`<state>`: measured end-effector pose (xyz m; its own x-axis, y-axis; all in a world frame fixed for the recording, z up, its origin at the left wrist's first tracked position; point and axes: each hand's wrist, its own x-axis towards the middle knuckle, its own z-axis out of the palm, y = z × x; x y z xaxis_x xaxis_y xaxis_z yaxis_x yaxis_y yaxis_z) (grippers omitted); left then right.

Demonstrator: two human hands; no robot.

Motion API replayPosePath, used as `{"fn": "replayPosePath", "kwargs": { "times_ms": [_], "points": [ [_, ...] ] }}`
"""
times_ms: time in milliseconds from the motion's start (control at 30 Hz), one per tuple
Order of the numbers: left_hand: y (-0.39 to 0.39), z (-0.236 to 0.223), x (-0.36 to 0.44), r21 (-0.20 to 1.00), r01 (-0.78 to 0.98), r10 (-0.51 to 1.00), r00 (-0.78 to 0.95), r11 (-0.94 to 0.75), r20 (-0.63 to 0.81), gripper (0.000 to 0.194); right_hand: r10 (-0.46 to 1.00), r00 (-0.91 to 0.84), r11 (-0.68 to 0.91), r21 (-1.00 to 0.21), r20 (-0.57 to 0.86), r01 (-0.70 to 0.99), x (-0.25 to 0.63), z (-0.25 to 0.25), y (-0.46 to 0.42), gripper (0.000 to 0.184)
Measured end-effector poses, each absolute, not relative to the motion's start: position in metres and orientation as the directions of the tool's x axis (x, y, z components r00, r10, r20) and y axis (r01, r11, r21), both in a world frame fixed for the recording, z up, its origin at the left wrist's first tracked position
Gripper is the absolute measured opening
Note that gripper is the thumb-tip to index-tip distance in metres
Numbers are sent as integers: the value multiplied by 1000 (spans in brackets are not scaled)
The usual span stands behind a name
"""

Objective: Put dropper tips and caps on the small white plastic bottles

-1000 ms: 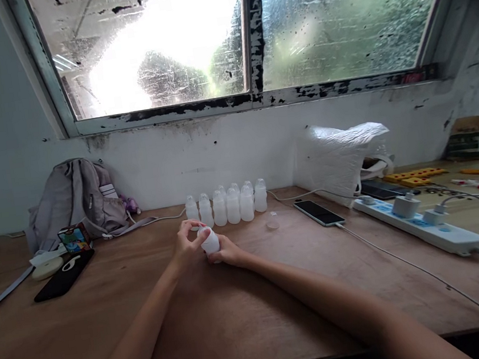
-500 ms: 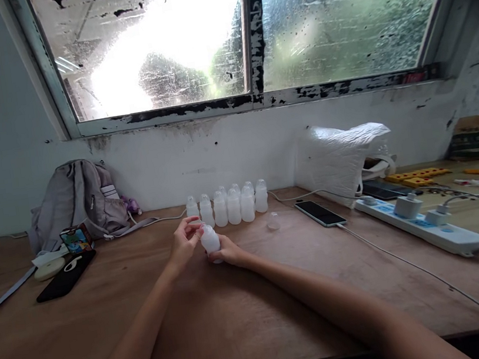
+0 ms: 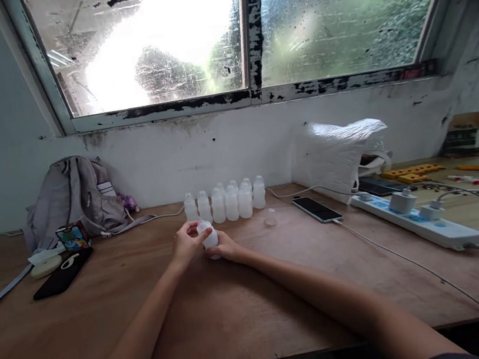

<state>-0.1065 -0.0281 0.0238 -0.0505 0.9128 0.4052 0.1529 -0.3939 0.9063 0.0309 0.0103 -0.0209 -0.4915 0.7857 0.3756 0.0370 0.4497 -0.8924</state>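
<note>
A translucent white baby bottle (image 3: 210, 240) is tilted slightly to the left between my two hands, low over the table. My right hand (image 3: 226, 248) wraps round its lower body. At the bottle's top, my left hand (image 3: 187, 241) has its thumb and fingers closed round the neck; a clear part shows between them, too small to make out fully. Behind my hands stand several matching baby bottles (image 3: 231, 203) in a close group, all upright with domed tops. To the right, a clear domed cap (image 3: 270, 217) lies on the brown table (image 3: 236, 316).
At left are a grey backpack (image 3: 69, 191), a small colourful box (image 3: 73, 236) and a black pouch (image 3: 64, 273). A phone (image 3: 317, 209) on a cable, a power strip (image 3: 418, 219) and a silvery foil bag (image 3: 330, 158) occupy the right. The wall and window rise behind.
My left fingers, more loosely placed at the bottle's top before, have closed round it with the thumb laid against it. My right hand keeps its hold. The view has shifted slightly.
</note>
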Motion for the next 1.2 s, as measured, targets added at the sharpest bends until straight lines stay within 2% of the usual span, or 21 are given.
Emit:
{"fn": "replayPosePath", "kwargs": {
  "times_ms": [67,167,300,467,533,600,733,867,1033,1200],
  "points": [
    [-30,24,-105,917,158,923,-64,-365,379,42,793,-524,378,-926,311,23,32,-15,7,15],
    [-34,31,-106,931,44,932,-13,-362,363,40,753,-627,265,-964,200,11,36,-1,1,8],
    [-38,41,-113,922,-137,922,94,-361,375,34,570,-815,90,-994,101,-60,41,21,-5,16],
    [-41,45,-113,924,-224,929,134,-311,346,36,385,-922,-171,-984,-24,-46,43,32,-7,21],
    [-41,43,-111,913,-268,931,116,-307,347,35,409,-912,-191,-980,-34,-49,41,33,-9,19],
    [-40,41,-108,907,-308,939,100,-285,329,37,512,-858,-149,-988,-41,-42,37,34,-13,17],
    [-42,42,-104,952,-266,978,103,-150,183,48,678,-735,-22,-999,-34,26,28,36,-23,17],
    [-47,44,-101,978,-148,989,16,-145,149,33,642,-764,-60,-998,-56,22,21,35,-33,16],
    [-50,41,-97,962,-187,979,2,-199,203,12,616,-785,-128,-991,-57,-28,17,29,-39,13],
    [-51,36,-95,956,-199,976,-17,-217,218,8,532,-840,-218,-976,-109,-11,18,22,-35,13]
  ]
}}
